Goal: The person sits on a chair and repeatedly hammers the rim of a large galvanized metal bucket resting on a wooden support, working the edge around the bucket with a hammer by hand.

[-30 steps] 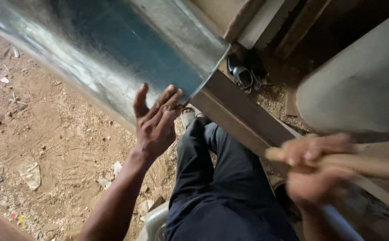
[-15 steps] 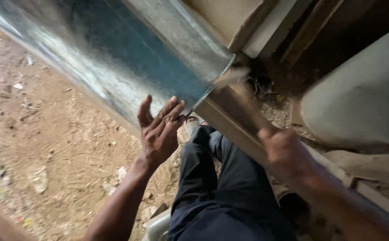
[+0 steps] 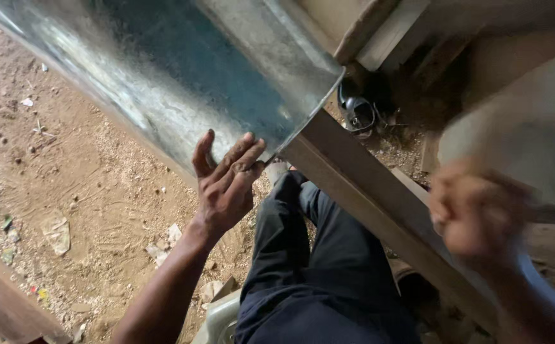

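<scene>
Head view: left hand (image 3: 225, 186) flat against metal sheet (image 3: 182, 76) edge.

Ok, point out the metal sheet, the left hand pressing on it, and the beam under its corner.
metal sheet (image 3: 182, 70), head view, on its shiny curved face.
left hand (image 3: 225, 181), head view, on the back of the hand.
beam (image 3: 367, 191), head view, on its long flat upper face.
</scene>
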